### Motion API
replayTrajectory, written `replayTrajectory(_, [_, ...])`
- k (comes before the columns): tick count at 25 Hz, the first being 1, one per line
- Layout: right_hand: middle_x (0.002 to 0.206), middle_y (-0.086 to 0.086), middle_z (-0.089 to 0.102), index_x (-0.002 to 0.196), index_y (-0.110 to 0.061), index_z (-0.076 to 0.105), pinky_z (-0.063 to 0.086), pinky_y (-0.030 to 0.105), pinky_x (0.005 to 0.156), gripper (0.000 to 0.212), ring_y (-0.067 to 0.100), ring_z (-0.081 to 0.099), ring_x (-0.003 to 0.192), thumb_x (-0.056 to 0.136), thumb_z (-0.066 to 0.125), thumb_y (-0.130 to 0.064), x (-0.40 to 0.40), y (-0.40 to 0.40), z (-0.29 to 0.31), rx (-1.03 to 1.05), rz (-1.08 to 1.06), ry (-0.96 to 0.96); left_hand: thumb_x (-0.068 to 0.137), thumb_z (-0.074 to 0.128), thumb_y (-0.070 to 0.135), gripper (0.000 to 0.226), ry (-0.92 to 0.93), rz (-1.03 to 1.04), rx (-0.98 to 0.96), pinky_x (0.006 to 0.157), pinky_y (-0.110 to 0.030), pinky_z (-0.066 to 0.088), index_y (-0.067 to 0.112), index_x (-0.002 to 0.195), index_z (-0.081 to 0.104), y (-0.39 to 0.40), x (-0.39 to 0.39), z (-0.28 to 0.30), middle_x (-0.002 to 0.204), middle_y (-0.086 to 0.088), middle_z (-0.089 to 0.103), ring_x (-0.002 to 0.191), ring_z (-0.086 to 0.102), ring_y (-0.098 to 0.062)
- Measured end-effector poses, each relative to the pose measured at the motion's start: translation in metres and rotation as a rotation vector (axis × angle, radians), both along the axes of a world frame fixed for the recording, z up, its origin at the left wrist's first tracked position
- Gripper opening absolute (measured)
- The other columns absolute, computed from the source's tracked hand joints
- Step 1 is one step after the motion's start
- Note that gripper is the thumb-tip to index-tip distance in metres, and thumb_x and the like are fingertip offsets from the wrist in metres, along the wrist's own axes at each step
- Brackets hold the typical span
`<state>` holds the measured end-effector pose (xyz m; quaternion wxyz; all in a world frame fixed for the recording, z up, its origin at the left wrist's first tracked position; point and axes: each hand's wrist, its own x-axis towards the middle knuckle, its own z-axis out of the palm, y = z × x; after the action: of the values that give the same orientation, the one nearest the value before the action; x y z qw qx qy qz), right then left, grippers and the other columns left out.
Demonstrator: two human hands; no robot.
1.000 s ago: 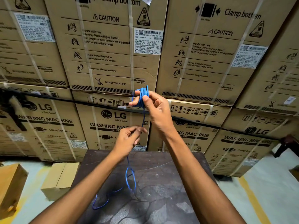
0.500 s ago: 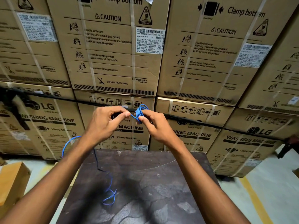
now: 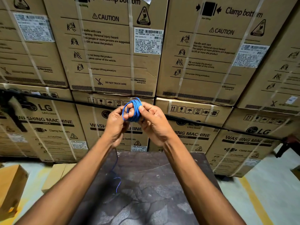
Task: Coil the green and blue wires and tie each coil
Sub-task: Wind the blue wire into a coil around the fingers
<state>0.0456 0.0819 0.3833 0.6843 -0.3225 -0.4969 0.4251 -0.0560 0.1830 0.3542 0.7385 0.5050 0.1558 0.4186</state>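
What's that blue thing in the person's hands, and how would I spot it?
Look in front of the wall of washing machine boxes, above the dark table. There the left hand and right hand grip a small blue coil of wire between them. It is the only bright blue bundle, with a loose tail trailing down to the table.
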Motion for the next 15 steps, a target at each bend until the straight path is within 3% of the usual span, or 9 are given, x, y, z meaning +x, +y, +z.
replayTrajectory(2, [0.092, 0.006, 0.075, 0.118, 0.003, 0.061, 0.055, 0.031, 0.094, 0.027, 0.021, 0.073, 0.092, 0.110, 0.037, -0.006, 0.000, 0.006, 0.008, 0.056, -0.058, 0.107, 0.087, 0.071, 0.037, 0.014, 0.082, -0.011, 0.022, 0.039, -0.014, 0.032, 0.024, 0.083, 0.073, -0.005, 0.003, -0.027, 0.051, 0.012, 0.048, 0.041, 0.035, 0.000])
replayTrajectory(5, [0.097, 0.009, 0.075, 0.114, -0.001, 0.066, 0.055, 0.038, 0.102, 0.026, 0.030, 0.071, 0.101, 0.109, 0.042, -0.008, 0.014, 0.015, 0.017, 0.153, -0.238, 0.155, 0.094, 0.062, 0.039, 0.023, 0.236, -0.013, 0.175, 0.040, -0.016, 0.020, 0.023, 0.083, 0.075, -0.014, -0.002, -0.057, 0.049, 0.007, 0.039, 0.041, 0.026, -0.005])
replayTrajectory(8, [0.102, 0.015, 0.077, 0.108, -0.010, 0.073, 0.050, 0.053, 0.109, 0.026, 0.044, 0.066, 0.115, 0.108, 0.047, -0.008, 0.028, 0.020, 0.011, 0.142, -0.534, -0.173, 0.101, 0.059, 0.022, 0.023, 0.277, 0.029, 0.427, 0.045, -0.017, 0.026, 0.018, 0.085, 0.075, -0.014, -0.015, -0.060, 0.051, 0.007, 0.040, 0.047, 0.032, -0.008])
replayTrajectory(10, [0.100, 0.018, 0.076, 0.109, -0.003, 0.071, 0.054, 0.048, 0.104, 0.023, 0.039, 0.070, 0.106, 0.108, 0.048, -0.004, 0.030, 0.020, 0.005, 0.125, -0.629, -0.357, 0.102, 0.058, 0.023, 0.024, 0.321, 0.026, 0.577, 0.048, -0.020, 0.028, 0.023, 0.086, 0.076, -0.012, -0.024, -0.049, 0.053, 0.003, 0.043, 0.050, 0.035, -0.010])
replayTrajectory(12, [0.090, 0.008, 0.075, 0.102, -0.001, 0.068, 0.058, 0.038, 0.084, 0.017, 0.025, 0.070, 0.086, 0.106, 0.052, -0.005, 0.033, 0.020, 0.000, 0.124, -0.720, -0.647, 0.101, 0.057, 0.031, 0.023, 0.390, -0.011, 0.730, 0.050, -0.026, 0.024, 0.025, 0.091, 0.076, -0.012, -0.033, -0.034, 0.055, -0.006, 0.042, 0.052, 0.034, -0.010])
replayTrajectory(14, [0.075, -0.003, 0.062, 0.094, -0.005, 0.061, 0.045, 0.035, 0.061, 0.013, 0.014, 0.053, 0.063, 0.105, 0.055, -0.009, 0.038, 0.018, -0.009, 0.096, -0.792, -1.004, 0.101, 0.060, 0.025, 0.020, 0.409, -0.019, 0.817, 0.052, -0.021, 0.030, 0.021, 0.094, 0.078, -0.011, -0.042, -0.015, 0.057, 0.008, 0.052, 0.054, 0.041, -0.001])
replayTrajectory(15, [0.071, -0.004, 0.057, 0.093, -0.006, 0.058, 0.041, 0.036, 0.057, 0.014, 0.014, 0.045, 0.059, 0.105, 0.055, -0.011, 0.041, 0.017, -0.015, 0.060, -0.794, -1.109, 0.100, 0.062, 0.018, 0.018, 0.410, 0.002, 0.858, 0.056, -0.014, 0.037, 0.017, 0.096, 0.079, -0.009, -0.046, -0.003, 0.064, 0.017, 0.063, 0.058, 0.052, 0.004])
